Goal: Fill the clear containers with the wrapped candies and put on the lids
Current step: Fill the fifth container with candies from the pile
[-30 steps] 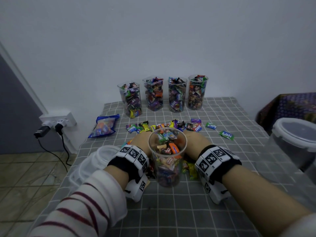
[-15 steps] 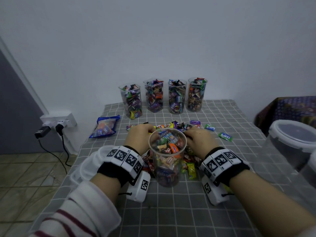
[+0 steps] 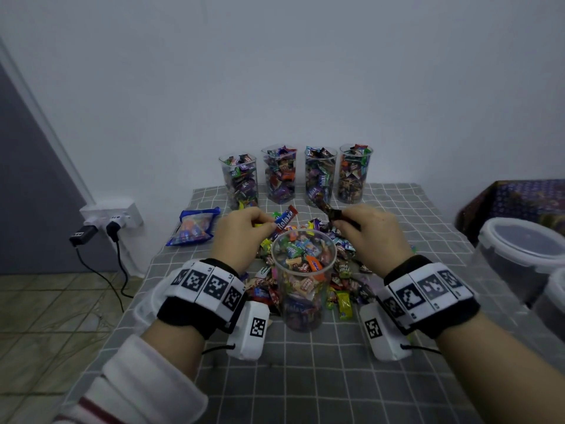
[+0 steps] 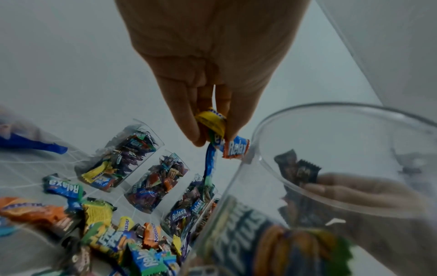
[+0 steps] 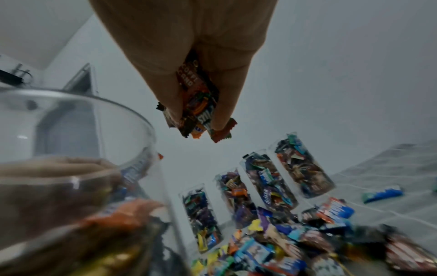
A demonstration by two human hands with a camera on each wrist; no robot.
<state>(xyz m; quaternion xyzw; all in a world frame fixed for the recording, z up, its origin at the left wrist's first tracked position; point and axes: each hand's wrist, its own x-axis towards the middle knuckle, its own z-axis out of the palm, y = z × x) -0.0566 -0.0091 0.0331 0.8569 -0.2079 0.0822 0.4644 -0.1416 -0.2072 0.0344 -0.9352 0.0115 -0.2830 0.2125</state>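
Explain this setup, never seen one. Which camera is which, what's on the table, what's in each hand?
No robot here: a person wears a head camera and one camera on each wrist, on marker-patterned bands. The wide picture is the head view, looking down over both arms. The other two look along each hand toward its fingers.

On the checked tablecloth a clear container, partly filled and without a lid, stands in a pile of loose wrapped candies. Four filled containers line the back by the wall, also open. A blue snack bag lies at the left, and lidded tubs are at the right.

The left hand pinches a few candies, one marked Relaxa. The right hand grips a bunch of dark and orange ones. Both are above the container's rim.
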